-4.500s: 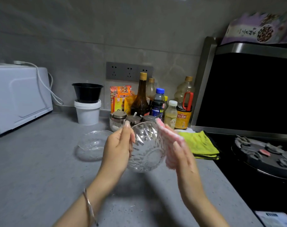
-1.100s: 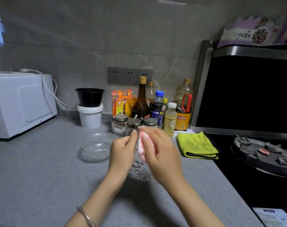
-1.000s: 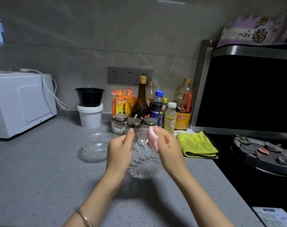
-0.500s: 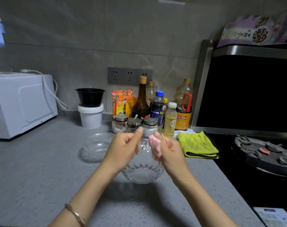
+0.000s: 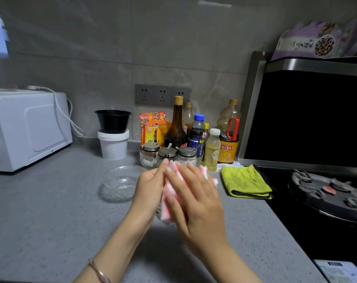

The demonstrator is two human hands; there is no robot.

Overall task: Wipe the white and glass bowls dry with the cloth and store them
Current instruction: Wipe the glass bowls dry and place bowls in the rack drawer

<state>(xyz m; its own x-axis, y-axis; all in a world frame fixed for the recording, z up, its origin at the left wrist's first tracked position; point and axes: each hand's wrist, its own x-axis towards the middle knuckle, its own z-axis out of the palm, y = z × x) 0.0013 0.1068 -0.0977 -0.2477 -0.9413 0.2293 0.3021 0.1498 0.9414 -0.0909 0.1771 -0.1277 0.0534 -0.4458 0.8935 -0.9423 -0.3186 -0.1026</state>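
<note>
- The drying step is in hand: a pink-and-white cloth (image 5: 167, 196) is sandwiched between both hands, just left of the folded yellow cloth (image 5: 244, 182) lying on the table (image 5: 51, 211).
- The right hand (image 5: 196, 203) has no clenched grip. Its fingers are straight and spread, pressing the pink-and-white cloth flat against what it covers.
- The left hand (image 5: 151, 186) is curled, thumb up against the cloth's edge. Its grip looks closed round the cut-glass bowl (image 5: 157, 212), of which only a sliver of glass shows below that hand. The rest is hidden by the hands and the cloth.
- So the bowl sits up off the table between the two palms, the left holding it and the right wiping through the cloth.
- A second, shallower glass bowl (image 5: 120, 183) rests on the table, farther left of the yellow cloth and apart from both hands. I cannot tell whether it is dry.
- I can pick out no white bowl from here.
- By my reckoning the next move calls for turning the held bowl in the left grip so the cloth reaches the rest of the wall and rim, holding wet cut glass firmly enough not to slip.
- Storing has not yet begun.
</note>
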